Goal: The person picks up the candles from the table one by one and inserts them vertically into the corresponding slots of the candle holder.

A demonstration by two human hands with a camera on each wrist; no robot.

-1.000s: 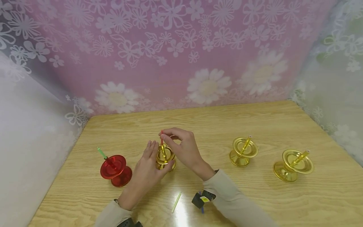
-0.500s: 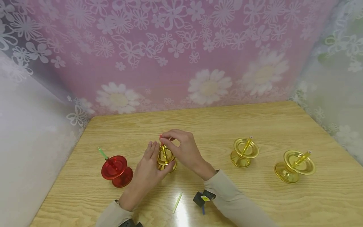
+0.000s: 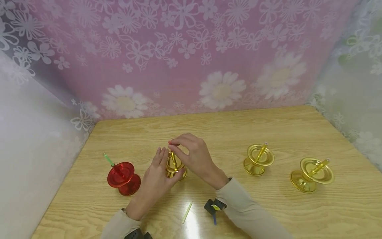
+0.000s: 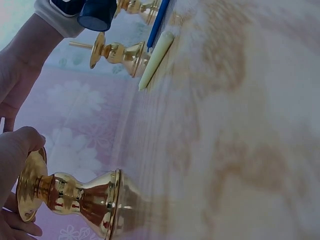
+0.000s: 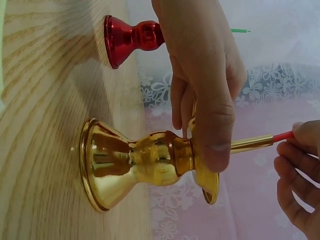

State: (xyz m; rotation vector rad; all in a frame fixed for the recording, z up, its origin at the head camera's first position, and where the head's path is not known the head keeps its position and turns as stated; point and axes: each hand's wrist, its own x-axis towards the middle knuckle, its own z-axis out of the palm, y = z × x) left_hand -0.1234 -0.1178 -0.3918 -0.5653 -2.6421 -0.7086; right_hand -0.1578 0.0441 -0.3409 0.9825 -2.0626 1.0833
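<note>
My left hand (image 3: 155, 177) holds a shiny gold candle holder (image 5: 155, 157) by its dish, thumb on the near side and fingers on the other. The holder stands upright on the wooden table. My right hand (image 3: 195, 157) pinches a thin red candle (image 5: 283, 136) between thumb and fingertips. The candle's lower end sits in the holder's gold tube (image 5: 252, 144), and only a short red length shows in the right wrist view. In the left wrist view the gold dish (image 4: 31, 187) is partly covered by my left hand.
A red candle holder (image 3: 120, 175) with a green candle (image 3: 109, 160) stands at the left. Two gold holders, one nearer (image 3: 259, 160) and one farther right (image 3: 313, 172), have bare tubes. A pale yellow-green candle (image 3: 187, 212) and a blue candle (image 3: 214, 219) lie in front.
The red candle has gone lower into the gold tube, so less of it shows. My right fingers have moved slightly down with it, then barely shifted. My left hand stays on the dish.
</note>
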